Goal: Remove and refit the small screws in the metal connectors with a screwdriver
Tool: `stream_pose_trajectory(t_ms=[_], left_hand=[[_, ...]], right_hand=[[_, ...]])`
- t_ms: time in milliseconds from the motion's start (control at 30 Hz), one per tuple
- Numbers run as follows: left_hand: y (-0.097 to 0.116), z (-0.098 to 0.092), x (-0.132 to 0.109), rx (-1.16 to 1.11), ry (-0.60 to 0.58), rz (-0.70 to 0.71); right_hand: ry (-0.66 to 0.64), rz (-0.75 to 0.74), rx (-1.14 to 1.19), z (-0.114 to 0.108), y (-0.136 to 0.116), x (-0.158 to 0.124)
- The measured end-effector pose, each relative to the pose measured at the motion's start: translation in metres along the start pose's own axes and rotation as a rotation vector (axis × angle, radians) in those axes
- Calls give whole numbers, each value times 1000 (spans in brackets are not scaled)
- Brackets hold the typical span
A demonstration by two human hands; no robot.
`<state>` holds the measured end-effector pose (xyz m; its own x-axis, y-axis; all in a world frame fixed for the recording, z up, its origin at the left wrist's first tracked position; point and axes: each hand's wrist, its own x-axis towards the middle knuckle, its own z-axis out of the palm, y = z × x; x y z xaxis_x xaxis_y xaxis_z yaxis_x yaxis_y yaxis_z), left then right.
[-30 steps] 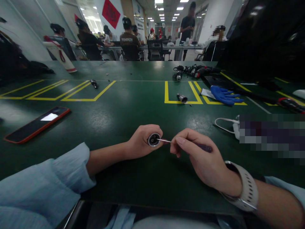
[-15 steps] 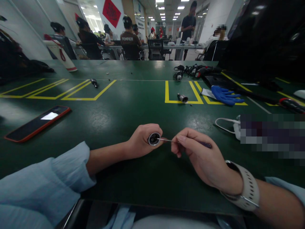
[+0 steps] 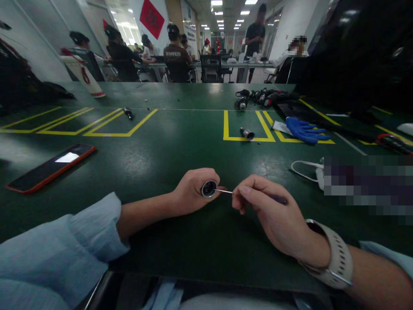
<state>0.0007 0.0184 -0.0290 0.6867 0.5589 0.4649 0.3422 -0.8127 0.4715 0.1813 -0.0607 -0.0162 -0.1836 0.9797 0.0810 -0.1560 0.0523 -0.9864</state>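
Observation:
My left hand is wrapped round a hollow cylindrical metal part, its round open end with a silver rim facing me. The inside is dark and its details are too small to make out. Between the fingers of my right hand is a thin screwdriver with a dark purple handle. Its slim metal shaft points left, and the tip is at the right side of the part's opening. Whether the tip touches anything inside I cannot tell.
Beyond my hands, a similar metal part lies within yellow tape, near a blue glove. A phone rests at left. Another dark metal part and cables with metal pieces lie farther back. People sit across the room.
The screwdriver's tip has shifted slightly right, from inside the opening toward its right rim. Both hands keep nearly the same place and grip.

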Motion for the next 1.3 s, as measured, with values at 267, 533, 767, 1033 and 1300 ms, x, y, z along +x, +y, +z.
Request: stream_pose_trajectory(t_ms=[267, 533, 767, 1033, 1300], left_hand=[[1, -1, 0, -20, 8, -12], [1, -1, 1, -21, -5, 0], [2, -1, 1, -32, 15, -21], [-1, 0, 1, -12, -3, -5], [1, -1, 0, -54, -6, -30]], right_hand=[[41, 69, 152, 1, 1, 1], [1, 7, 2, -1, 2, -1], [61, 152, 279, 3, 0, 5], [26, -47, -205, 1, -2, -3], [42, 160, 267, 3, -1, 3]])
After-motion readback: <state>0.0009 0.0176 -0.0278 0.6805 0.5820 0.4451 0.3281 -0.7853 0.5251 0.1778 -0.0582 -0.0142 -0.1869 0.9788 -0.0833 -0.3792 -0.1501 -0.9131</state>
